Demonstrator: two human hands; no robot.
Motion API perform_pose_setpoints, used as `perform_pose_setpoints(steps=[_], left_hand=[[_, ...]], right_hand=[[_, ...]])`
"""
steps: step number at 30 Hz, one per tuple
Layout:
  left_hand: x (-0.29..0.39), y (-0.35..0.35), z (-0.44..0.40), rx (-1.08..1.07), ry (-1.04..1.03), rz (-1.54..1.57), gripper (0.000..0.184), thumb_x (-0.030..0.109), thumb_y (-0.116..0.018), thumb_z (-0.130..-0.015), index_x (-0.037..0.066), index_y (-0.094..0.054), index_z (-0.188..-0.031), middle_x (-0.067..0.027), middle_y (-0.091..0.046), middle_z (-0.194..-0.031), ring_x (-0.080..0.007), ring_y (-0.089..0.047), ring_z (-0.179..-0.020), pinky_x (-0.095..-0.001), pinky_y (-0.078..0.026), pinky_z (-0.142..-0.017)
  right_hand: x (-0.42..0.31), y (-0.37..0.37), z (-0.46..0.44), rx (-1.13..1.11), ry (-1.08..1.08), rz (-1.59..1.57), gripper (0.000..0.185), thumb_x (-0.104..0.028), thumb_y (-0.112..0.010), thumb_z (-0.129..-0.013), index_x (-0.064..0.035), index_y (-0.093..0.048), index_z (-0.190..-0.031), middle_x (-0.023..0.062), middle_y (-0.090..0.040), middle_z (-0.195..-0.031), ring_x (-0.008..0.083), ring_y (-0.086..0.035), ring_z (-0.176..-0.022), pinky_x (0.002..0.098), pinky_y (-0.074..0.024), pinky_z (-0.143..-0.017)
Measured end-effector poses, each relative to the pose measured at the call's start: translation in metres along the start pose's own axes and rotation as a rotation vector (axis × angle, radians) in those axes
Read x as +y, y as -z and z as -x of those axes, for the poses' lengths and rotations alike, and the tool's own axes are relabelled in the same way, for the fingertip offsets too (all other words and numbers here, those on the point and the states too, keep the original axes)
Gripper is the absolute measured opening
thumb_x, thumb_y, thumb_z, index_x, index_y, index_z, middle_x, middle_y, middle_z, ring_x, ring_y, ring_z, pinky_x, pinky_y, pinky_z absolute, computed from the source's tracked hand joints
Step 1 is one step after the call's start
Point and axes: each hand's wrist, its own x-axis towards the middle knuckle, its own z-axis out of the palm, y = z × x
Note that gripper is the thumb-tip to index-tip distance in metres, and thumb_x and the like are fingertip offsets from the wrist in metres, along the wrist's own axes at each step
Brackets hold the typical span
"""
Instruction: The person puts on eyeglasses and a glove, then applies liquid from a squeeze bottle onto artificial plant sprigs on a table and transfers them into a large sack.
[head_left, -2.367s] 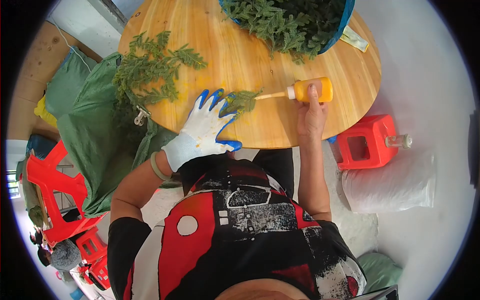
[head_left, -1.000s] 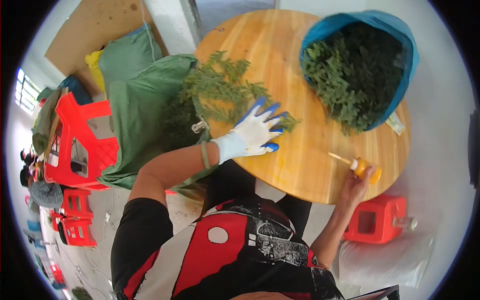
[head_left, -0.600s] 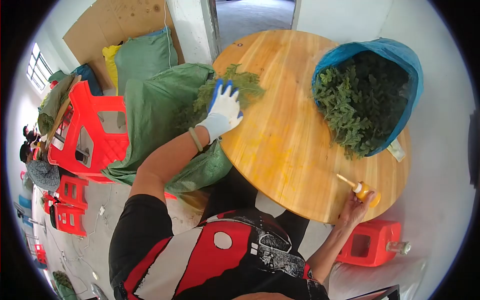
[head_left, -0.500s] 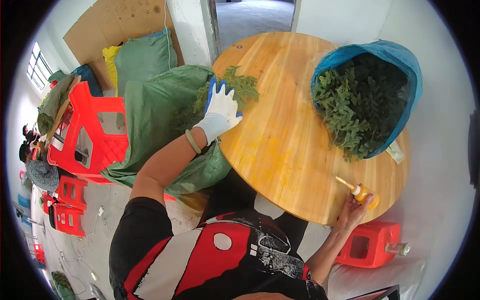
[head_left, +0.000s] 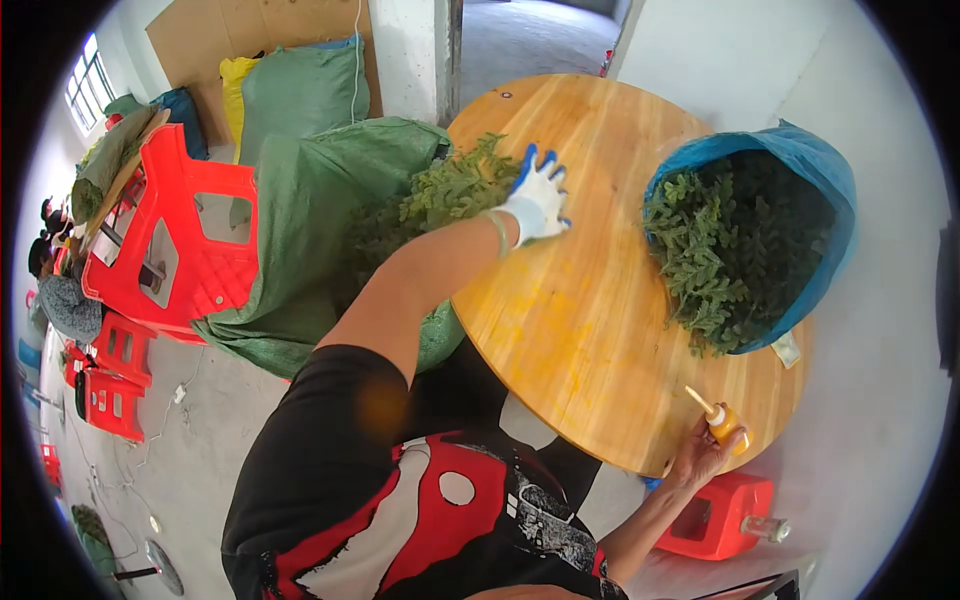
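My left hand [head_left: 541, 202], in a white glove with blue fingertips, is over the left part of the round wooden table [head_left: 600, 300]. Its fingers are spread and nothing shows in them. Just left of it, green leafy sprigs [head_left: 455, 190] spill out of a green woven sack [head_left: 300, 230] onto the table's edge. At the near right edge my bare right hand [head_left: 700, 458] is closed around a small squeeze bottle [head_left: 725, 425] of yellow-orange liquid, its long nozzle pointing up and left.
A blue bag [head_left: 835, 260] full of similar green sprigs lies on its side on the table's right. Yellow smudges mark the tabletop. A red stool [head_left: 720, 515] stands below right, and a red chair-like frame [head_left: 185, 240] at left. Another person [head_left: 70, 305] sits far left.
My left hand has swept right, from over the sprigs to bare tabletop beside them. More sprigs now show at the sack's mouth. The right hand still holds the bottle, and the view has shifted slightly.
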Motion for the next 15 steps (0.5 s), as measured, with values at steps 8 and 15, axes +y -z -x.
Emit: perform_pose_setpoints(steps=[8, 15], left_hand=[[-0.121, 0.030, 0.037, -0.478, 0.322, -0.256, 0.049, 0.046, -0.056, -0.078, 0.011, -0.073, -0.108, -0.0154, -0.067, -0.116, -0.0380, -0.053, -0.111, -0.0758, -0.021, -0.101], [-0.218, 0.029, 0.108, -0.223, 0.478, -0.260, 0.035, 0.039, -0.056, -0.079, 0.010, -0.076, -0.082, -0.0137, -0.071, -0.081, -0.0337, -0.059, -0.075, -0.0593, -0.041, -0.085]], right_hand=[[0.004, -0.009, -0.007, 0.041, -0.050, -0.089, 0.044, -0.025, -0.072, -0.090, 0.0016, -0.052, -0.119, 0.0219, -0.062, -0.115, 0.0288, -0.064, -0.105, 0.0349, -0.0554, -0.097], [-0.004, 0.021, -0.037, -0.242, -0.284, -0.332, 0.051, -0.025, -0.073, -0.089, 0.0078, -0.051, -0.122, 0.0224, -0.062, -0.117, 0.0291, -0.064, -0.106, 0.0367, -0.0553, -0.096]])
